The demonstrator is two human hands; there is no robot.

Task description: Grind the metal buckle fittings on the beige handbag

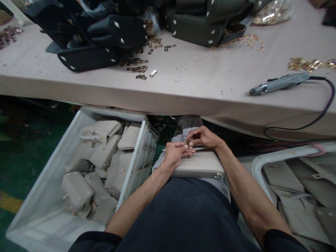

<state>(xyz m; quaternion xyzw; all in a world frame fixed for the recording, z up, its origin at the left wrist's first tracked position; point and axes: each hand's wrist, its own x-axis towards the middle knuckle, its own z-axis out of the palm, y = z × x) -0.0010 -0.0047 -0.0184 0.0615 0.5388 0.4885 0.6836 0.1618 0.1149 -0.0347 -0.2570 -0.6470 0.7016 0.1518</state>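
Note:
A light beige handbag (pixel 199 162) lies across my lap, its edge with small metal studs turned toward me. Over its far part my two hands meet at a small metal clasp (pixel 188 141). My left hand (pixel 176 153) has its fingers closed around the clasp from the left. From the right, my right hand (pixel 204 137) pinches the same piece between thumb and fingertips. The clasp is small and partly covered by fingers, so its exact form is unclear.
A white crate (pixel 143 140) of beige bags stands at left, another white bin (pixel 258 161) at right. On the table (pixel 183 84) lie dark bags (pixel 105 35), loose metal fittings (pixel 135 62), gold pieces (pixel 301 64) and a corded electric screwdriver (pixel 280 84).

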